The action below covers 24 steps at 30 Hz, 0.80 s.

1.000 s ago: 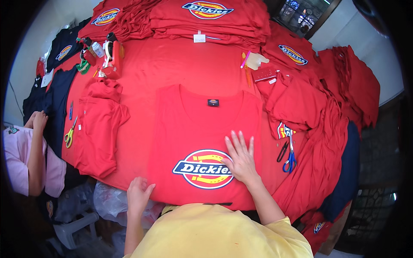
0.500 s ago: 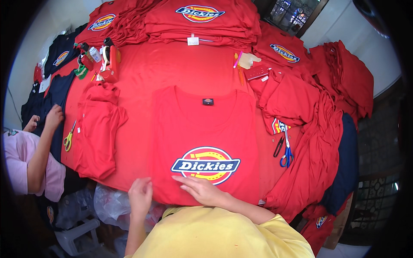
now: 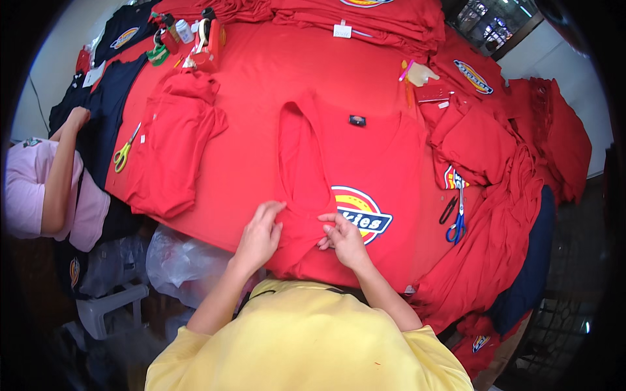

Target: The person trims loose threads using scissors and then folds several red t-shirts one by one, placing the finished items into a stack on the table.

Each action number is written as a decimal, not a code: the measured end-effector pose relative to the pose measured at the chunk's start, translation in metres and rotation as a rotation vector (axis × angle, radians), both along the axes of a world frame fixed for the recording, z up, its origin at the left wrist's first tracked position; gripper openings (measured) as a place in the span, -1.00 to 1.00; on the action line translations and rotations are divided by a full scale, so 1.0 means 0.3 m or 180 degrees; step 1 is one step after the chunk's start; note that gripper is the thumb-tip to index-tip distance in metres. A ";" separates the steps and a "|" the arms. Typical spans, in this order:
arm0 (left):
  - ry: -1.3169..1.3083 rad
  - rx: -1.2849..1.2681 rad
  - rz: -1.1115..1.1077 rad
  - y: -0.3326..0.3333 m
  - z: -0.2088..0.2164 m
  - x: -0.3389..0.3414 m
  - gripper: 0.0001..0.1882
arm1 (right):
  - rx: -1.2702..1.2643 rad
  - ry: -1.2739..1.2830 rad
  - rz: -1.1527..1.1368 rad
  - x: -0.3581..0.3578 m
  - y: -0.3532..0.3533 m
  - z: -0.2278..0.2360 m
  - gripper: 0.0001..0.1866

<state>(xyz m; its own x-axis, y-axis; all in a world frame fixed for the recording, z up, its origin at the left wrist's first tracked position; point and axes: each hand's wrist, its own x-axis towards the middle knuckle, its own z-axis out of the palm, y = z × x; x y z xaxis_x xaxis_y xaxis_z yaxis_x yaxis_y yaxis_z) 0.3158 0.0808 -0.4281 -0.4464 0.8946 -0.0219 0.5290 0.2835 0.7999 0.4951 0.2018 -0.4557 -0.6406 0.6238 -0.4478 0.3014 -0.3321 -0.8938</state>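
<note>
A red T-shirt [image 3: 394, 156] with a wide neckline, a small dark neck label and a colourful oval print lies in front of me on the red-covered table. Its left side is folded over toward the middle, so the sleeve or armhole opening stands up in a loop and part of the print is covered. My left hand [image 3: 259, 236] grips the shirt's folded left edge. Bent fingers of my right hand [image 3: 345, 240] pinch the turned-over cloth beside the print. Some of the fingertips are hidden by fabric.
Yellow-handled scissors [image 3: 122, 156] and a crumpled red garment [image 3: 173, 143] lie left. Blue-handled scissors [image 3: 458, 225] and black snips [image 3: 448, 208] lie right, beside heaped red shirts [image 3: 495, 228]. A red tape dispenser [image 3: 210, 49] stands farther back. A person in pink [image 3: 55, 189] handles dark cloth.
The shirt lay flat with its print uncovered; now its left side is folded over to the right. Both hands have moved onto the fold. My view has shifted, so the table sits differently.
</note>
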 end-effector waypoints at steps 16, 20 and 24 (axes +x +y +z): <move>0.0744 -0.0281 -0.0677 0.101 0.048 -0.003 -0.84 | 0.2643 -0.2472 -0.0955 0.445 0.296 0.084 -0.70; -0.0373 0.0693 -0.0038 0.045 0.070 -0.124 -0.82 | 0.3179 -0.2644 -0.1197 0.445 0.255 0.124 -0.76; 0.0047 0.0096 0.0829 -0.044 0.066 -0.194 -0.87 | 0.3845 -0.1544 -0.1192 0.260 0.184 0.135 -0.89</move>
